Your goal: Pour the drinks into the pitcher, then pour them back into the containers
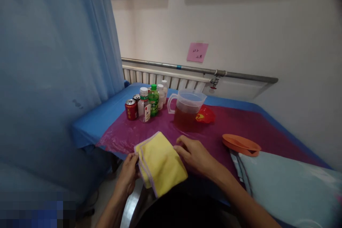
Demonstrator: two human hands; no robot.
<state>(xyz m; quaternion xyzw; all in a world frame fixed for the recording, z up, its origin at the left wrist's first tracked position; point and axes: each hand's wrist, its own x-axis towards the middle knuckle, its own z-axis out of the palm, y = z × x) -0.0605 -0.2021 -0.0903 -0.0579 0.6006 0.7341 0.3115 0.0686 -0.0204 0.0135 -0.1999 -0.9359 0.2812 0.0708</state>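
Observation:
A folded yellow cloth (163,164) with a pale purple edge is stretched out in front of me, below the table edge. My left hand (129,172) is closed on its left edge, with the thumb on top. At the cloth's right edge, the curled fingers of my right hand (194,154) meet the fabric with thumb and fingertips; part of this grip is hidden. Beyond the hands stands a clear plastic measuring jug (187,110), partly filled with brown liquid. To its left are a green-capped bottle (153,101), a white-capped bottle (144,107) and a red can (131,109).
Purple plastic sheeting (120,137) covers part of the blue-covered table (88,123). A red plastic bag (206,114) lies behind the jug. On the right are an orange dish (240,143) and folded light-blue fabric (288,181). A blue curtain (58,42) hangs at left.

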